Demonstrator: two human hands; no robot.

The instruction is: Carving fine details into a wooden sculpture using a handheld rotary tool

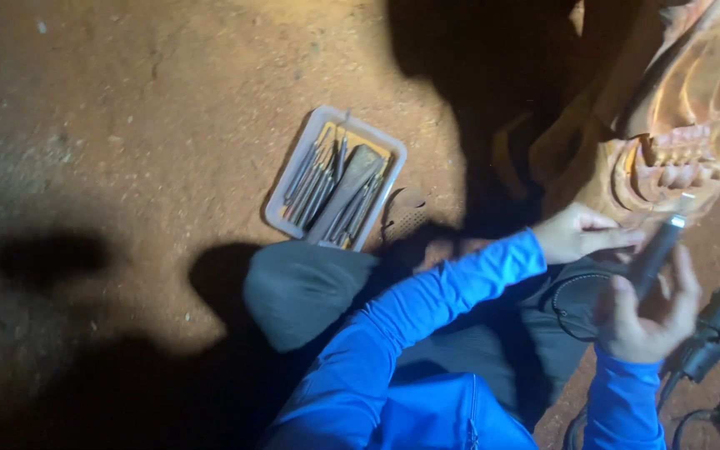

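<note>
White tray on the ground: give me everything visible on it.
The shallow white rectangular plastic tray lies flat on the reddish dirt floor, turned diagonally, beside the person's grey-trousered knee. It holds a row of slim metal carving tools laid lengthwise and one broader, flat grey tool on top. Neither hand touches it. Its lower corner sits at the edge of shadow.

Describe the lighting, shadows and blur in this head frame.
Head view: warm light from above falls on the dirt floor and tray; heavy shadows darken the lower left and top centre; the carving glows orange, partly overexposed; right hand and its tool are motion-blurred; left hand rests on the carving, sharper.
</note>
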